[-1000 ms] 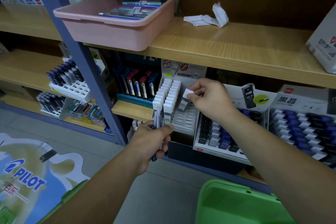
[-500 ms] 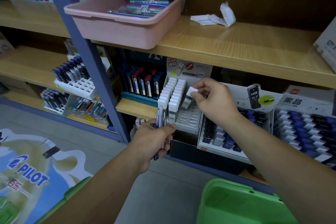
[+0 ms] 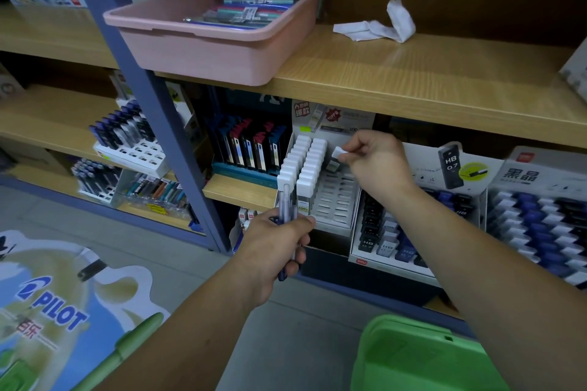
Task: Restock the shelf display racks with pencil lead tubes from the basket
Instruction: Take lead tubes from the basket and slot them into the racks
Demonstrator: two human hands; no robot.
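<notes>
A lead tube point(image 3: 337, 154) is pinched by the right hand point(image 3: 378, 165) at the display rack's point(image 3: 333, 216) rear edge, aimed at an empty slot point(image 3: 343, 182). Spare tubes point(image 3: 287, 200) are gripped ready by the left hand point(image 3: 276, 246) at its front-left corner.

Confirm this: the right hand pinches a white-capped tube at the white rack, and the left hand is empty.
Wrong on one point: in the head view the left hand grips a bundle of tubes. The right hand does pinch a white-capped tube at the white rack.
</notes>
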